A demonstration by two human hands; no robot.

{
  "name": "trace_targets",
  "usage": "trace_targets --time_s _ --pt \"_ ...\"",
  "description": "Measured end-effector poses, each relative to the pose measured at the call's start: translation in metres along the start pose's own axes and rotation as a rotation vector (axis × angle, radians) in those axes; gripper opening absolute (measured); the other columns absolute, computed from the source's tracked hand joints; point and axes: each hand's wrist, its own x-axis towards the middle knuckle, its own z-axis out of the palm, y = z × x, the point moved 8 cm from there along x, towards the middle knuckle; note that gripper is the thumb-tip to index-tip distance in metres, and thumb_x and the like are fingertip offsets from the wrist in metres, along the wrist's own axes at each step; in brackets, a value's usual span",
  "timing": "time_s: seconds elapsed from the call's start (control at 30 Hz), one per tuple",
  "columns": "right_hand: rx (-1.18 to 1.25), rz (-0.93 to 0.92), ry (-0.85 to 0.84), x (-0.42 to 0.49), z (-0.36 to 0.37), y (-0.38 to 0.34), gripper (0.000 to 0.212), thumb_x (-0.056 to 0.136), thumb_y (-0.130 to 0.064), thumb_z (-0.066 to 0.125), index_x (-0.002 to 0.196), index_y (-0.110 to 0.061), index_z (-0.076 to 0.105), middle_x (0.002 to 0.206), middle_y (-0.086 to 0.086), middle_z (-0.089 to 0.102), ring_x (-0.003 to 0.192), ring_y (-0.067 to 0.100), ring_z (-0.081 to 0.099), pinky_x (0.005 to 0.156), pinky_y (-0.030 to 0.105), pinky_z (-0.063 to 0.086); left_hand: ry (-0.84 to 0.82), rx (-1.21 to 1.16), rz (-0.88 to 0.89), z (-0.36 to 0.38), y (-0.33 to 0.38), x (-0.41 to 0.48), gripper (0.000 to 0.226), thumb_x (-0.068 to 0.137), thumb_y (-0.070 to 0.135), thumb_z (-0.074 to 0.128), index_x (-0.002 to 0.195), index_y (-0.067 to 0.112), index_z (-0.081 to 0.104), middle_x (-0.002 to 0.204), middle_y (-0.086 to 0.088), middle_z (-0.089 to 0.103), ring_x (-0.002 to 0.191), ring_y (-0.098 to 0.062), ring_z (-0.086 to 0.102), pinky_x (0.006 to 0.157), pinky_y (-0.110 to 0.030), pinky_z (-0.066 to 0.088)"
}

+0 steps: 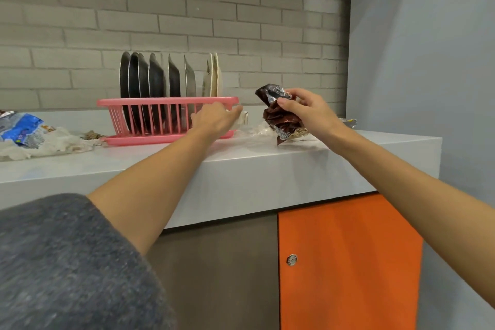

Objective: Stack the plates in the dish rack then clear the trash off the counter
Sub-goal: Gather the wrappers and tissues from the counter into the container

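Observation:
A pink dish rack (pixel 150 102) stands on the grey counter (pixel 187 163) by the brick wall. It holds several dark plates (pixel 139 78) and pale plates (pixel 214 75) upright. My right hand (pixel 308 112) grips a crumpled brown wrapper (pixel 278 115) just above the counter, right of the rack. My left hand (pixel 214 118) reaches past the rack's right end, fingers extended toward a small white scrap (pixel 244 117). Clear plastic film (pixel 254 131) lies under the wrapper.
At the counter's left end lie a blue and white bag (pixel 24 128), crumpled white paper (pixel 53 144) and brown crumbs (pixel 92 135). A silvery wrapper (pixel 349 123) pokes out behind my right wrist. Below the counter is an orange cabinet door (pixel 348 262). A blue-grey wall closes the right side.

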Motion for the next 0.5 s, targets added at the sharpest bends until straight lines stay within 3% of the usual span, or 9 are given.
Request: trace_targets --time_s 0.13,0.23,0.3,0.37,0.5 --pt "0.122 -0.028 0.04 -0.012 -0.008 -0.011 0.022 0.094 -0.026 0.06 0.112 -0.015 0.066 0.111 0.023 0.068 0.099 0.032 0.069 0.09 0.043 0.056 0.135 -0.239 0.019 -0.017 0.009 -0.005 0.054 0.09 0.065 0.047 0.069 0.016 0.053 0.064 0.002 0.051 0.056 -0.014 0.046 0.06 -0.027 0.042" --pt "0.201 -0.063 0.066 -0.033 -0.01 -0.019 0.021 0.097 -0.025 0.054 0.107 -0.011 0.066 0.101 0.013 0.071 0.093 0.022 0.07 0.083 0.036 0.055 0.24 -0.364 0.086 -0.034 0.028 -0.015 0.048 0.09 0.056 0.055 0.067 0.014 0.048 0.062 0.002 0.045 0.057 -0.013 0.04 0.059 -0.028 0.037" --pt "0.252 -0.071 0.062 -0.049 -0.009 -0.02 0.02 0.098 -0.028 0.052 0.103 -0.014 0.066 0.098 0.009 0.071 0.092 0.02 0.069 0.08 0.034 0.055 0.23 -0.441 0.136 -0.038 0.041 -0.027 0.054 0.088 0.056 0.057 0.071 0.005 0.054 0.064 -0.002 0.048 0.058 -0.013 0.042 0.062 -0.028 0.039" --pt "0.314 -0.072 0.065 -0.064 -0.009 -0.018 0.025 0.096 -0.031 0.051 0.104 -0.013 0.066 0.099 0.008 0.071 0.093 0.02 0.069 0.079 0.032 0.053 0.231 -0.496 0.191 -0.045 0.053 -0.048 0.057 0.088 0.055 0.058 0.076 0.0 0.059 0.064 -0.001 0.051 0.054 -0.006 0.045 0.059 -0.02 0.04" --pt "0.401 -0.071 0.043 -0.092 -0.01 -0.014 0.035 0.092 -0.032 0.049 0.112 -0.006 0.062 0.102 0.015 0.068 0.095 0.022 0.067 0.077 0.03 0.053 0.203 -0.659 0.307 -0.061 0.065 -0.104 0.044 0.089 0.051 0.059 0.072 0.011 0.056 0.066 0.001 0.049 0.058 -0.006 0.045 0.054 -0.013 0.04"
